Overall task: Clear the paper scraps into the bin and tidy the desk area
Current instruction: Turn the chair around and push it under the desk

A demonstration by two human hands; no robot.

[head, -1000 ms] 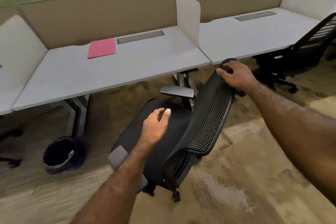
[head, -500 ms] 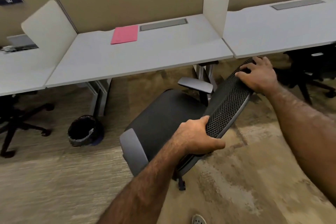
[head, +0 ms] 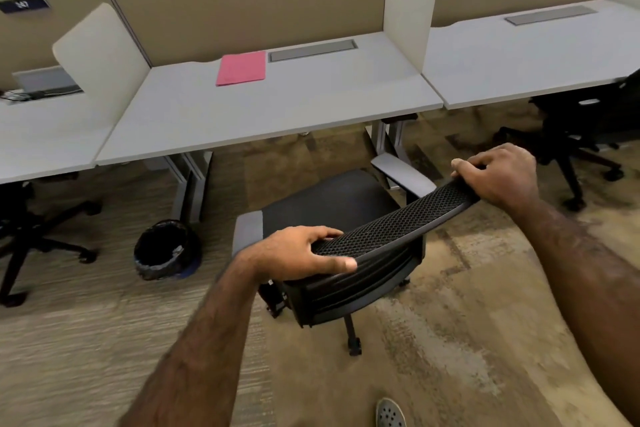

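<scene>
A black mesh-backed office chair stands on the carpet in front of the middle white desk. My left hand grips the left end of the chair's top edge. At the right end of that same edge, my right hand is closed on it. A pink folder lies at the back of the desk. A black bin with a dark liner sits on the floor beside the desk's left leg. I see no paper scraps on the desk.
White side dividers separate the desks. A laptop rests on the left desk. Other black chairs stand at the far left and the far right. My shoe shows at the bottom.
My left hand went from hovering over the seat to gripping the backrest's top edge. The chair has turned so its seat faces the desk, and the view shifted left.
</scene>
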